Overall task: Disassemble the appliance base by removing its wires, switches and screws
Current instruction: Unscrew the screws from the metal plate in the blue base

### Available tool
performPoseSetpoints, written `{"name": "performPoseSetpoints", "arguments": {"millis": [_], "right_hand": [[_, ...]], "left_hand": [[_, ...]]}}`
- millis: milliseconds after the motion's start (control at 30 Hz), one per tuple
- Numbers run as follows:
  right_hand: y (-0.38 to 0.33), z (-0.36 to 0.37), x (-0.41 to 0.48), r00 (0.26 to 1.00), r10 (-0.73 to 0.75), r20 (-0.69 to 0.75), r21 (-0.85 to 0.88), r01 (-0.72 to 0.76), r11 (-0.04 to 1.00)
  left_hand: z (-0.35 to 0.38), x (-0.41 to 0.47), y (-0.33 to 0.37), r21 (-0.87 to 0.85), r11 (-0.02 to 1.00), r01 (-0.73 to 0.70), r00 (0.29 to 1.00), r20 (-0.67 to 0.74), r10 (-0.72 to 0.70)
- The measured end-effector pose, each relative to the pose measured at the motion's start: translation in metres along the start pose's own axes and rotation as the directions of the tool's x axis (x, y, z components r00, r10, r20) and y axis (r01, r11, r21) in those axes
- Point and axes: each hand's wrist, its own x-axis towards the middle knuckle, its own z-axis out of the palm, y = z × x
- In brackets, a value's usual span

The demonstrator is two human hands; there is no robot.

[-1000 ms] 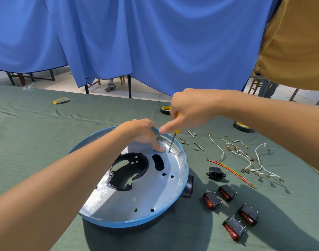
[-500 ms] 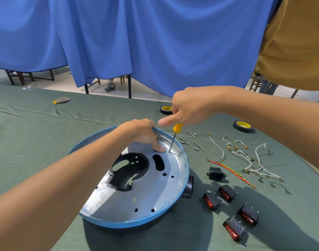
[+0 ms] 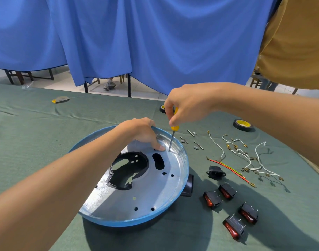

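The right hand [image 3: 188,104] pinches a yellow-handled screwdriver [image 3: 172,136] upright, tip on the appliance base [image 3: 149,201], while the left hand [image 3: 142,132] curls over its rim.

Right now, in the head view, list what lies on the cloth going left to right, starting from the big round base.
appliance base → black power socket → red and yellow wire → white wires. The red switches and the screws overlap these in left-right position, so I leave them out.
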Motion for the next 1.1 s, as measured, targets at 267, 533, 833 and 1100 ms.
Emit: {"name": "performPoseSetpoints", "arguments": {"millis": [267,533,833,1100], "right_hand": [[0.002,0.005,0.002,0.998,0.027,-0.057,0.007,-0.026,1.000],[0.001,0.000,0.001,0.991,0.050,0.123,0.019,-0.053,0.998],[-0.010,0.006,-0.007,0.967,-0.246,0.061,-0.287,0.253,0.924],[0.001,0.001,-0.010,0.926,-0.367,0.084,-0.308,0.375,0.874]], "left_hand": [[0.000,-0.001,0.000,0.013,1.000,-0.002,1.000,0.001,0.002],[0.001,-0.001,-0.001,-0.001,1.000,-0.007,1.000,-0.001,0.007],[0.001,-0.003,-0.002,0.003,1.000,-0.021,1.000,-0.015,0.021],[0.001,-0.001,-0.003,0.046,0.999,-0.019,1.000,-0.023,0.020]]}}
